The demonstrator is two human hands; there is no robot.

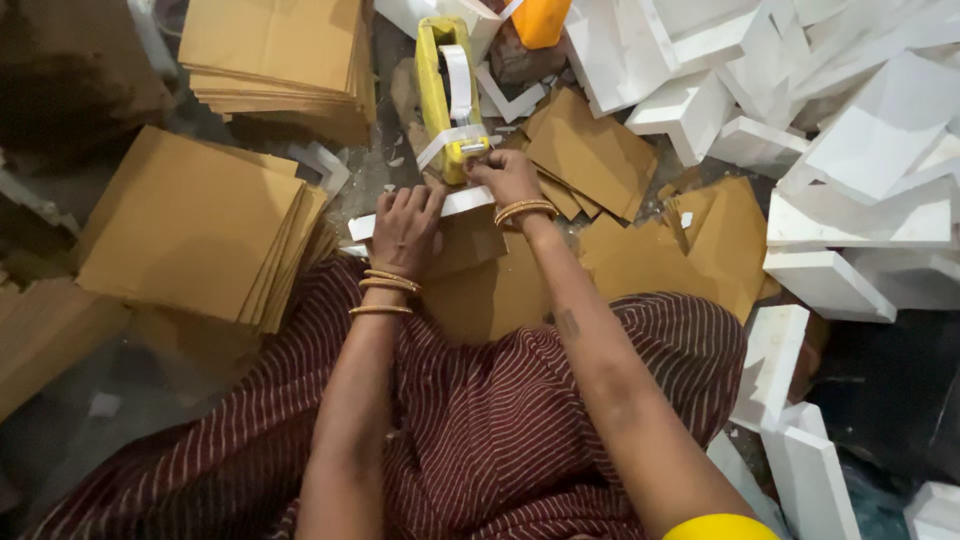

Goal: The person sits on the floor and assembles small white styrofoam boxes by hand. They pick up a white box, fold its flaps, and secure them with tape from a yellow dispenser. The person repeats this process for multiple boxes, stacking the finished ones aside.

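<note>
From the head camera, the person sits on the floor with a striped maroon cloth (500,420) over the lap. The left hand (405,228) lies flat, fingers spread, pressing down on a white foam strip (462,203) that rests across a brown cardboard sheet (480,280); it grips nothing, only holds the strip in place. The right hand (508,175) is closed around the near end of a yellow tape dispenser (445,90), fingers curled over its lower edge just above the foam strip. White tape runs along the top of the dispenser down toward the strip. Both wrists carry thin gold bangles (385,285).

The foam strip sits just in front of the knees, between the two hands, touching the cardboard beneath it. To the left lie stacks of brown cardboard sheets (195,225), with another pile (280,55) farther up. To the right is a heap of white foam blocks (830,140), and loose cardboard pieces (590,150) are scattered beyond the dispenser. An orange object (540,20) shows at the top edge.
</note>
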